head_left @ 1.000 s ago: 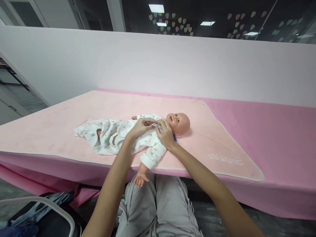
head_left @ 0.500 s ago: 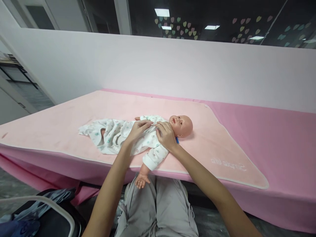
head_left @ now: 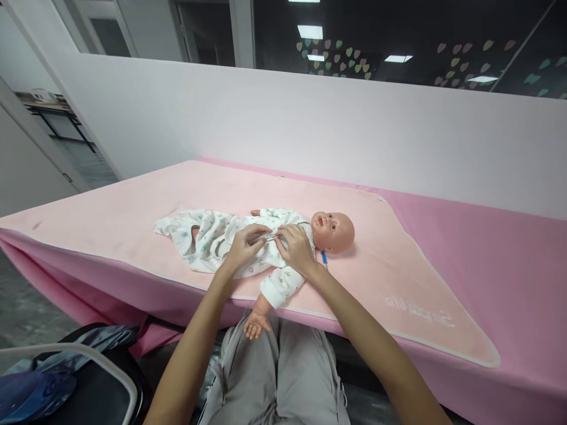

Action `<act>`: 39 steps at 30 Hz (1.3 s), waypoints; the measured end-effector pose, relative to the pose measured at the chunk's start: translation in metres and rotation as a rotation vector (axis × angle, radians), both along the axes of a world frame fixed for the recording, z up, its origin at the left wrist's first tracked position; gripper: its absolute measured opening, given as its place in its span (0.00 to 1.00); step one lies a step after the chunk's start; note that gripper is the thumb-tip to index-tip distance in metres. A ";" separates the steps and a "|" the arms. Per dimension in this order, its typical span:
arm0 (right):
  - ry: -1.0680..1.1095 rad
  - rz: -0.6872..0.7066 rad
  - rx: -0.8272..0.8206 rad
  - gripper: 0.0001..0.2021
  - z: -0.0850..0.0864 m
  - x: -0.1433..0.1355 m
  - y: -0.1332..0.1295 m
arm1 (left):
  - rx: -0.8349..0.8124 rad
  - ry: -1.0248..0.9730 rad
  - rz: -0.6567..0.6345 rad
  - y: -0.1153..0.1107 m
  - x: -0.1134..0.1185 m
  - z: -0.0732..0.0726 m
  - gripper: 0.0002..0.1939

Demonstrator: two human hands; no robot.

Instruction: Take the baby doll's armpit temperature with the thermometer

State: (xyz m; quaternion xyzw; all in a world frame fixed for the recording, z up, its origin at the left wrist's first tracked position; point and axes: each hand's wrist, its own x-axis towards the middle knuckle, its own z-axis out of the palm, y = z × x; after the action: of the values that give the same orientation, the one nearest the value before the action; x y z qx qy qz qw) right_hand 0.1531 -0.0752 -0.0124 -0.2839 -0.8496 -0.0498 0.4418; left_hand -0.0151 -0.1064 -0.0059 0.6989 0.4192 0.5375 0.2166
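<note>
A baby doll [head_left: 333,232] lies on its back, head to the right, dressed in a white printed garment [head_left: 208,233]. Over its chest, my left hand [head_left: 248,245] has its fingers bent together at the cloth, pinching what looks like a thin white tie. My right hand [head_left: 296,247] is close beside it, fingers curled at the other end of the thin strip. A blue tag [head_left: 324,257] shows by the doll's neck. One doll arm hangs over the near edge.
The doll rests on a peach mat [head_left: 398,283] over a pink cover [head_left: 509,265]. A white wall [head_left: 354,136] stands behind. At the lower left is a chair [head_left: 104,369] with a blue bag [head_left: 39,392].
The view has shifted slightly, so the doll sits a little further right. My hands have moved slightly down over the chest, and the thin strip between them now shows.
</note>
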 end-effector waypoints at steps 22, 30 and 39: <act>0.024 -0.065 -0.002 0.07 -0.005 -0.002 -0.001 | 0.029 0.156 0.121 -0.002 0.006 -0.005 0.13; 0.077 -0.042 -0.002 0.05 -0.006 -0.002 -0.003 | 0.030 0.085 0.119 -0.005 0.008 -0.003 0.09; 0.043 -0.104 0.067 0.06 -0.002 0.000 -0.005 | 0.053 0.135 0.171 -0.003 0.005 -0.006 0.10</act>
State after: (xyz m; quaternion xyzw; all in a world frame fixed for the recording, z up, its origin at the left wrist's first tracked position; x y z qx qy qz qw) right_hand 0.1530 -0.0799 -0.0147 -0.3138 -0.8218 -0.0951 0.4660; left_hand -0.0104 -0.1096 -0.0118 0.7006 0.4765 0.5168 0.1226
